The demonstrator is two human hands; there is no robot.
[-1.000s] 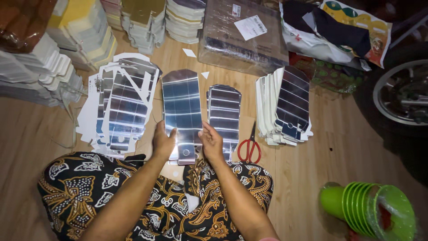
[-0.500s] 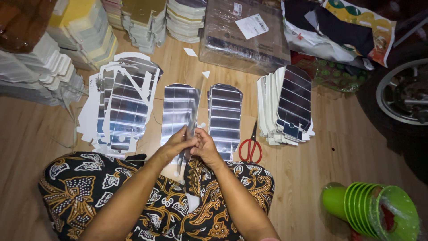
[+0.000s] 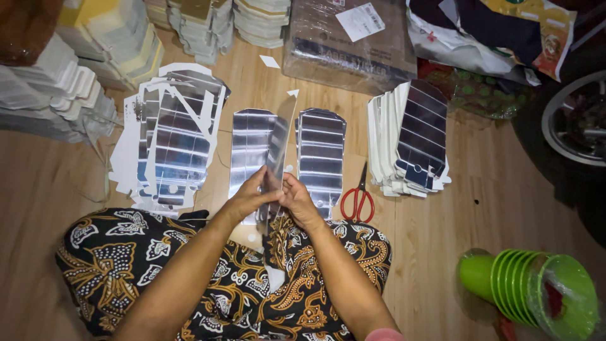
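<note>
I sit on a wooden floor in patterned trousers. My left hand (image 3: 247, 197) and my right hand (image 3: 297, 201) together pinch the near end of a shiny silver ribbed sheet (image 3: 279, 146), which stands on edge between them. Flat on the floor under it lie two more silver sheets, one on the left (image 3: 249, 145) and one on the right (image 3: 320, 155). A heap of cut silver-and-white scraps (image 3: 170, 142) lies to the left. A stack of white-backed sheets (image 3: 413, 139) lies to the right.
Red-handled scissors (image 3: 358, 199) lie just right of my right hand. A wrapped cardboard box (image 3: 350, 47) sits at the back, piles of white cartons (image 3: 69, 76) at the back left, stacked green plastic bowls (image 3: 536, 290) at the right, a wheel (image 3: 577, 120) beyond them.
Both hands lifted the left silver sheet off the floor and turned it up on edge; a second earlier it lay flat with my hands on its near end.
</note>
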